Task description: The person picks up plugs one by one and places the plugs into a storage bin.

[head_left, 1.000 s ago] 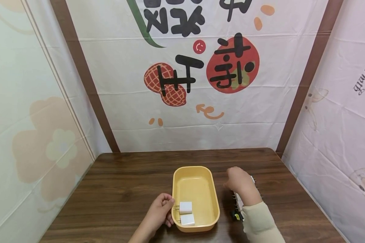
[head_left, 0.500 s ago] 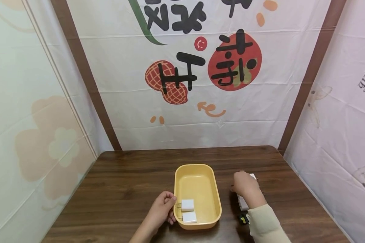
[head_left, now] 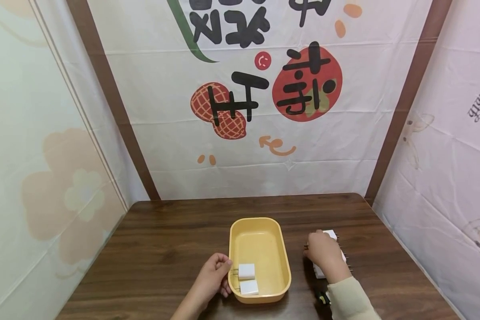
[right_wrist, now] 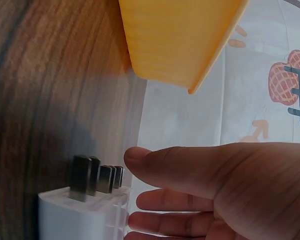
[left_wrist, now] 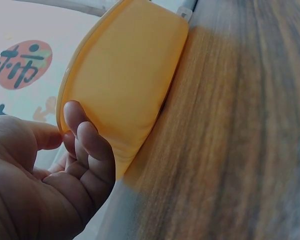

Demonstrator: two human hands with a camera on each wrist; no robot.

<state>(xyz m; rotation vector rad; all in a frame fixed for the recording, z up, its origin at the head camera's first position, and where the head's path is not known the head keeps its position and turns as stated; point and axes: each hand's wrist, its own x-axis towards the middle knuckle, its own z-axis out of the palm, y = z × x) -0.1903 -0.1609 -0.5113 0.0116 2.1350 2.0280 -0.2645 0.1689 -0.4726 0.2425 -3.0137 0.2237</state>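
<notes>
1. Only the head view looks into the yellow tray (head_left: 262,249): a far white charger (head_left: 246,271) and a near white charger (head_left: 249,287) lie by its left wall toward the near end, prongs pointing left.
2. The left-wrist view shows the tray's outer wall and the fingers bent against it, partly hidden from above.
3. The right-wrist view shows, close up, a pronged charger (right_wrist: 75,217) with its dark prongs (right_wrist: 80,177) upward in that picture; the hand covers much of this area in the head view.
4. The left hand (head_left: 212,275) pinches the tray's left rim, thumb at the edge and fingers curled against the outside.
5. The right hand (head_left: 324,253) is over the charger row (head_left: 320,272), to the right of the tray and apart from it. Its thumb and fingers are fairly straight with a gap between them, beside the pronged charger; whether the fingertips touch it cannot be told.
6. The right hand hides the middle of the row; prongs jut from the row's right side.
7. A small black item (head_left: 324,298) with a yellow-green mark lies near the pale sleeve (head_left: 350,295).
8. The wooden table (head_left: 176,240) meets a printed cloth (head_left: 232,182) behind.
</notes>
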